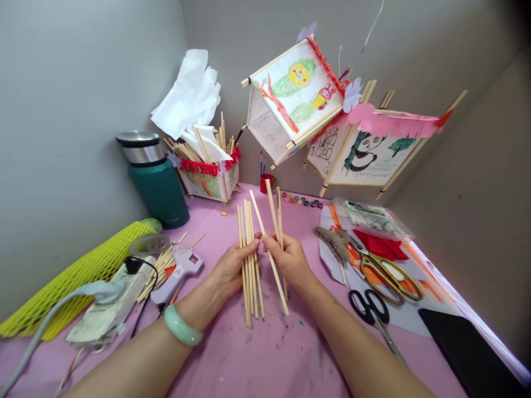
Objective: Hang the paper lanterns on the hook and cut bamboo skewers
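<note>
Over the middle of the pink tabletop, my left hand (234, 265) is closed around several thin wooden sticks (249, 276), which stand roughly upright with their lower ends fanned slightly. Close beside it, my right hand (288, 257) pinches a few more wooden sticks (279, 287); one leans across in front of its fingers. The fingertips of both hands nearly meet; whether they touch I cannot tell. A pale green bangle (182, 325) circles my left wrist.
Left are a power strip (105, 304), a lilac glue gun (178, 271), loose sticks (155, 271) and a teal bottle (155, 182). Right lie gold-handled scissors (384, 273), black scissors (373, 312) and a black tablet-like slab (464, 354). Decorated paper lanterns (294, 94) hang behind.
</note>
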Tool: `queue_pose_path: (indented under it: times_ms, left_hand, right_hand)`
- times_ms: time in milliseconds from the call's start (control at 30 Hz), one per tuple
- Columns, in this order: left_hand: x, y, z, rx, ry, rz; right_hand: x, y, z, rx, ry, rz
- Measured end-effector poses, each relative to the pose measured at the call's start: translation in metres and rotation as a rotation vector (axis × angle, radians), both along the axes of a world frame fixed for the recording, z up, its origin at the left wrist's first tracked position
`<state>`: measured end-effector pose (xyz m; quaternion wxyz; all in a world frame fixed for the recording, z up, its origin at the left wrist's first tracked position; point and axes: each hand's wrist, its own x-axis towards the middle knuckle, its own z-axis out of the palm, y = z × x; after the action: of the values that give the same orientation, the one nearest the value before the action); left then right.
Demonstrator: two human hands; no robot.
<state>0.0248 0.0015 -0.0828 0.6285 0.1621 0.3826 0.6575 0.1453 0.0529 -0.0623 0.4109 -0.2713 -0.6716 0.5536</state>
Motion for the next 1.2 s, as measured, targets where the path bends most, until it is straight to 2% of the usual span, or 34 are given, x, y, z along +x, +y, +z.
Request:
queue_pose_path:
  times_ms: [100, 200, 400, 667, 867, 1100, 1200]
  left_hand:
    - [0.003, 0.001, 0.004, 0.018, -0.019, 0.041]
    - [0.005, 0.001, 0.007, 0.025, -0.028, 0.043]
    - [0.001, 0.001, 0.003, 0.047, -0.004, -0.005]
    - [0.000, 0.002, 0.001, 0.009, 0.014, 0.043]
    - [0.001, 0.002, 0.002, -0.016, 0.052, 0.052]
    - [0.001, 0.002, 0.003, 0.059, -0.007, 0.008]
    - [0.000, 0.001, 0.003, 0.079, 0.014, -0.043]
  right_hand:
    - [-0.004, -0.002, -0.005, 0.133, -0.109, 0.014]
    - [-0.005, -0.002, -0.008, 0.192, -0.206, 0.039]
    - [-0.003, 0.002, -0.011, 0.055, -0.244, 0.121]
    - [-0.003, 0.001, -0.012, 0.129, -0.269, 0.093]
    - [-0.004, 0.002, -0.015, 0.087, -0.302, 0.104]
    - [-0.003, 0.005, -0.014, -0.139, -0.133, 0.166]
    - [-0.002, 0.007, -0.015, -0.133, -0.026, 0.121]
